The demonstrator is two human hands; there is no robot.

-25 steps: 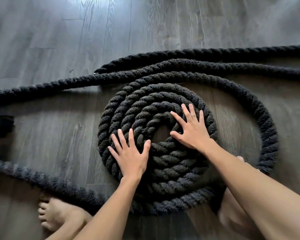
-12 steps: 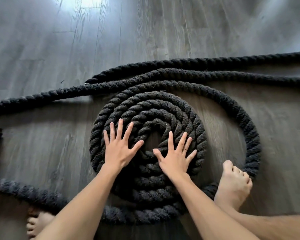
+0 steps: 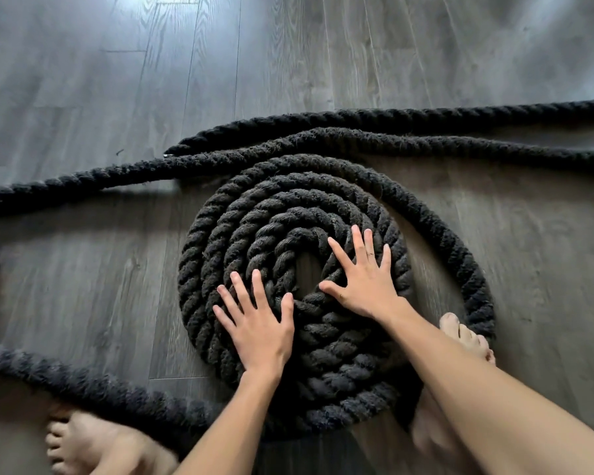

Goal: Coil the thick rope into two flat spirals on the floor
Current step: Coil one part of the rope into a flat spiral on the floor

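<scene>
The left hand [image 3: 258, 327] and right hand [image 3: 364, 286] press flat, fingers spread, either side of the open centre of the thick rope [image 3: 288, 200], whose spiral lies on the floor [image 3: 83, 269] under both palms. Uneven pressure could ride one turn over its neighbour. The loose outer loop [image 3: 460, 255] beyond the right hand may leave a gap.

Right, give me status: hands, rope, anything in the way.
Left hand and right hand open, flat on the spiral. Outer loop slack, gapped. Right foot in that gap.
</scene>
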